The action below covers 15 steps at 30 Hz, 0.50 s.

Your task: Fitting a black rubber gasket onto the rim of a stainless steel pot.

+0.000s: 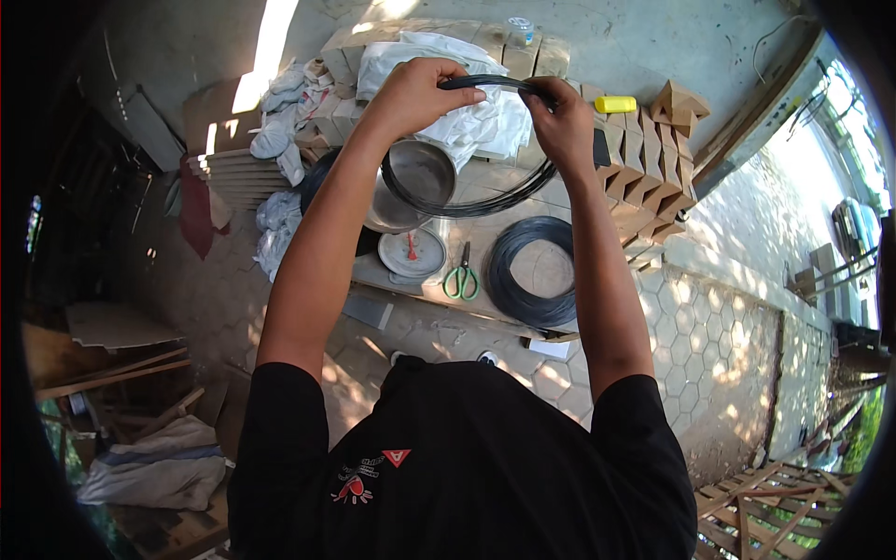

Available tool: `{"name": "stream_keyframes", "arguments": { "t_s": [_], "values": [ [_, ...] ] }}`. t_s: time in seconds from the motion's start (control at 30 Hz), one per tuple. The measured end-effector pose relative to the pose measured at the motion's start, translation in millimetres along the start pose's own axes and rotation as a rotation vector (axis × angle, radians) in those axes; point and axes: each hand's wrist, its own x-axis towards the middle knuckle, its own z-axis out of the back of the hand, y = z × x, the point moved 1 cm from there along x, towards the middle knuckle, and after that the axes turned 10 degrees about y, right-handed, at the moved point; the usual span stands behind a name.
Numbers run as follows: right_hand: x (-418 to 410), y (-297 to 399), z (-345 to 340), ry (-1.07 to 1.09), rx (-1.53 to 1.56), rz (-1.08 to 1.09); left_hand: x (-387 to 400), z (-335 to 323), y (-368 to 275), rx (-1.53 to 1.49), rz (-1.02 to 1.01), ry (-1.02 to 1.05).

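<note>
A coil of dark wire (483, 208) hangs between my hands above the low table. My left hand (423, 91) pinches its upper left part between thumb and fingers. Around the upper right part close the fingers of my right hand (560, 122). Behind the coil lies a round metal pan (423, 175). Below it on the table are a round lid with a red piece on top (411, 253), green-handled scissors (461, 280) and a larger coil of dark wire (495, 276), which my right forearm partly overlaps.
White plastic bags (434, 52) lie across blocks at the back. On the right are stacked folded brown pieces (640, 161), a yellow object (615, 105) and a dark flat object (601, 148). A lidded jar (519, 31) stands by the wall. More bundled bags (276, 140) are at the left.
</note>
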Motion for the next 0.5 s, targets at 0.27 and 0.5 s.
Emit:
{"name": "stream_keyframes", "arguments": {
  "t_s": [0.27, 0.5],
  "values": [
    [17.4, 40.4, -83.1, 0.102, -0.054, 0.029, -47.2, 61.0, 60.6, -0.020, 0.077, -0.096],
    [1.2, 35.0, -151.3, 0.163, -0.149, -0.064, -66.9, 59.1, 140.1, 0.012, 0.080, -0.080]
  ]
}}
